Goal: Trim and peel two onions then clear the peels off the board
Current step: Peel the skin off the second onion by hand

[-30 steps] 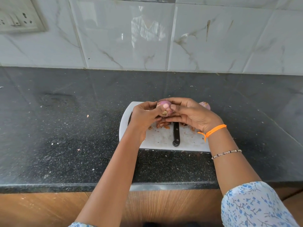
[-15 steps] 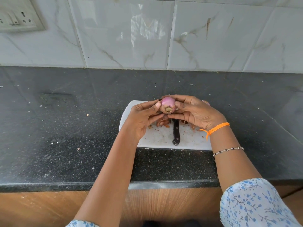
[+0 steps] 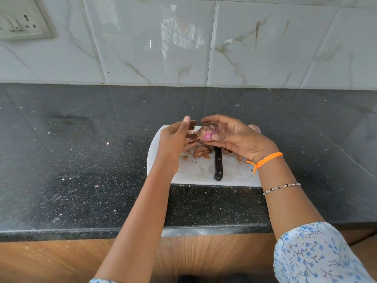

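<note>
The left hand (image 3: 175, 139) has pulled away from the onion (image 3: 208, 133), its fingers pinching a brown peel (image 3: 191, 136). The right hand (image 3: 234, 135) grips the onion above the white board (image 3: 195, 172), where a knife (image 3: 218, 164) and a second onion (image 3: 254, 128) lie.

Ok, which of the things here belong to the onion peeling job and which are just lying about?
Part of the job:
onion in hand
second onion
peels
knife
cutting board
left hand, holding a strip of peel
right hand

Just lying about:
wall socket
crumbs on the counter
</note>
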